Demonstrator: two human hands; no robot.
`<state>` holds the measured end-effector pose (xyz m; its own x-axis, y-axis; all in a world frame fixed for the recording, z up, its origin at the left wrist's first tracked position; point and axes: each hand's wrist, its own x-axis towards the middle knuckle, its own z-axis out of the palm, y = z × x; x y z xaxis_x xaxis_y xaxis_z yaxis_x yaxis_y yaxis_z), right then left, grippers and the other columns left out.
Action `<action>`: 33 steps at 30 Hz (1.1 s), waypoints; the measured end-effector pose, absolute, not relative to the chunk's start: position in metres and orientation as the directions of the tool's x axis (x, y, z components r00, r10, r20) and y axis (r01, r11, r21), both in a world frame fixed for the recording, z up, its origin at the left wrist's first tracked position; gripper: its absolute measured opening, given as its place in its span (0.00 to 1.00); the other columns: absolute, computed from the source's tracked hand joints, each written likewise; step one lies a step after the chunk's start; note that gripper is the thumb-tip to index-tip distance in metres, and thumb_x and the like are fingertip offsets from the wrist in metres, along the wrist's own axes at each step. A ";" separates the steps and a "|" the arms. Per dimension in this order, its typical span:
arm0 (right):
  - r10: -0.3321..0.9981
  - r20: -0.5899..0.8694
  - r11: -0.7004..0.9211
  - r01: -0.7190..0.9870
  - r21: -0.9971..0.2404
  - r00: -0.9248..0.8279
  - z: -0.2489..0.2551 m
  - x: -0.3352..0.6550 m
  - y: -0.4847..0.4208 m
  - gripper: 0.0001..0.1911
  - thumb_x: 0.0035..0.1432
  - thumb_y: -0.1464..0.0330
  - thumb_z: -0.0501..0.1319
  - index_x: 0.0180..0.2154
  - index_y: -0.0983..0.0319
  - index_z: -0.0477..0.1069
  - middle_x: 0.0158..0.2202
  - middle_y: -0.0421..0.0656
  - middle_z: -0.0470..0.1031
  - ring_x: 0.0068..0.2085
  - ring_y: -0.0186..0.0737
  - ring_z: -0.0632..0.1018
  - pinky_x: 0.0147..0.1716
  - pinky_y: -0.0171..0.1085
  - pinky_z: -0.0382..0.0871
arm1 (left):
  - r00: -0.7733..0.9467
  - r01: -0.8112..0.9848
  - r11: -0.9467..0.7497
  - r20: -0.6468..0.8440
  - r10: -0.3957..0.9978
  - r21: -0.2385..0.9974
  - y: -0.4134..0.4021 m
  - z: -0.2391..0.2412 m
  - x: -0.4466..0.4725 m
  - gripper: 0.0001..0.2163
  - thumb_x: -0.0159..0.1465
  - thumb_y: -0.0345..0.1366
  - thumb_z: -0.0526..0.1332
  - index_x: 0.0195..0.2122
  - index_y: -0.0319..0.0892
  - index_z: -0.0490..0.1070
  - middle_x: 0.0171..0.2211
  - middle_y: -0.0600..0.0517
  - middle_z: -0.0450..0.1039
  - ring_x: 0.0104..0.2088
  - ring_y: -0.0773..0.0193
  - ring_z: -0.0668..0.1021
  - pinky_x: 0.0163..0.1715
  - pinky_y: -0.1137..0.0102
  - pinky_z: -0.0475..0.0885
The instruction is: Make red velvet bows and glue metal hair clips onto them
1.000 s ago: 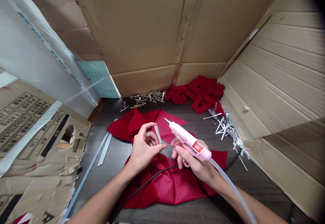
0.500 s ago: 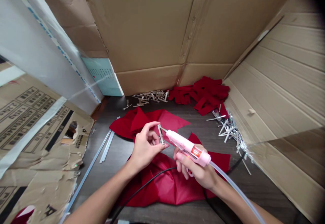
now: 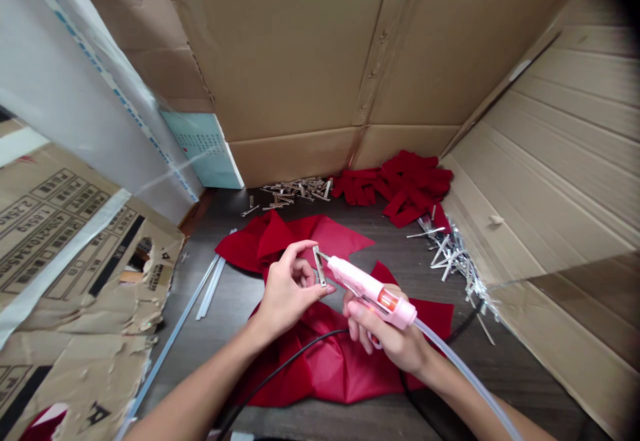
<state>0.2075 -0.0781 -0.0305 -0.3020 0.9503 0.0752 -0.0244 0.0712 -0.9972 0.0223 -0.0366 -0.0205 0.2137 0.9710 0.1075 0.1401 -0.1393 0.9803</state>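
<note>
My left hand pinches a small metal hair clip upright between thumb and fingers. A pink glue gun sits in the grip of my right hand, its nozzle touching the upper end of the clip. A clear glue stick trails out of the gun's back toward the lower right. Both hands hover over a sheet of red fabric spread on the dark table. A black cord runs across the fabric.
Cardboard walls enclose the back and right. A pile of metal clips and a heap of red fabric pieces lie at the back. Silver clips are scattered on the right. Spare glue sticks lie left, beside torn cardboard.
The glue gun moved left until its nozzle met the clip in my left hand. The left hand stayed almost still.
</note>
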 end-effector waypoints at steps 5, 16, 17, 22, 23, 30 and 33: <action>0.950 0.090 0.087 -0.024 -0.996 -0.300 -0.033 0.208 -0.078 0.15 0.60 0.60 0.61 0.28 0.65 0.69 0.16 0.40 0.70 0.13 0.30 0.68 0.13 0.30 0.59 | 0.212 0.133 -0.138 0.108 0.971 0.981 -0.036 -0.023 0.023 0.31 0.49 0.31 0.72 0.54 0.43 0.62 0.21 0.62 0.65 0.21 0.72 0.66 0.22 0.76 0.61; 0.945 0.092 0.095 -0.007 -0.995 -0.314 -0.032 0.208 -0.080 0.15 0.61 0.59 0.59 0.29 0.65 0.69 0.16 0.40 0.69 0.13 0.29 0.67 0.13 0.29 0.58 | 0.208 0.126 -0.132 0.104 0.973 0.983 -0.036 -0.023 0.023 0.32 0.48 0.31 0.72 0.54 0.43 0.62 0.20 0.62 0.65 0.20 0.72 0.66 0.21 0.76 0.61; 0.945 0.092 0.095 -0.006 -0.995 -0.313 -0.032 0.208 -0.080 0.15 0.61 0.59 0.59 0.29 0.65 0.69 0.16 0.40 0.69 0.13 0.29 0.67 0.13 0.29 0.58 | 0.208 0.125 -0.131 0.103 0.973 0.983 -0.036 -0.023 0.023 0.32 0.48 0.31 0.72 0.54 0.43 0.62 0.20 0.62 0.65 0.21 0.72 0.66 0.21 0.76 0.61; 0.944 0.094 0.099 -0.001 -0.995 -0.315 -0.033 0.209 -0.080 0.15 0.61 0.60 0.60 0.30 0.66 0.69 0.16 0.40 0.70 0.13 0.29 0.67 0.13 0.29 0.58 | 0.204 0.121 -0.124 0.098 0.974 0.985 -0.035 -0.023 0.024 0.32 0.48 0.31 0.72 0.53 0.42 0.62 0.20 0.62 0.65 0.20 0.72 0.66 0.21 0.76 0.61; 0.944 0.094 0.099 0.002 -0.995 -0.317 -0.033 0.209 -0.079 0.15 0.61 0.60 0.60 0.30 0.66 0.69 0.16 0.40 0.70 0.13 0.29 0.67 0.13 0.29 0.59 | 0.202 0.120 -0.124 0.098 0.974 0.985 -0.035 -0.022 0.024 0.31 0.48 0.31 0.72 0.53 0.42 0.62 0.20 0.62 0.65 0.20 0.72 0.66 0.21 0.76 0.61; 0.939 0.097 0.106 0.008 -0.994 -0.329 -0.032 0.210 -0.079 0.14 0.62 0.60 0.59 0.31 0.65 0.69 0.17 0.39 0.70 0.13 0.29 0.68 0.13 0.29 0.59 | 0.191 0.133 -0.123 0.097 0.977 0.983 -0.035 -0.021 0.024 0.31 0.48 0.31 0.72 0.53 0.42 0.63 0.20 0.63 0.64 0.20 0.72 0.65 0.22 0.76 0.61; 0.936 0.093 0.096 -0.006 -0.995 -0.341 -0.031 0.211 -0.080 0.14 0.62 0.60 0.59 0.32 0.65 0.69 0.16 0.39 0.70 0.13 0.30 0.68 0.13 0.29 0.59 | 0.187 0.139 -0.127 0.100 0.977 0.982 -0.036 -0.021 0.023 0.31 0.48 0.30 0.72 0.53 0.42 0.63 0.19 0.63 0.63 0.20 0.72 0.65 0.22 0.75 0.61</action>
<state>0.2106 -0.0797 -0.0314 -0.3405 0.9356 0.0928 -0.0064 0.0964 -0.9953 0.0233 -0.0359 -0.0207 0.1867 0.9773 0.1000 0.1392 -0.1270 0.9821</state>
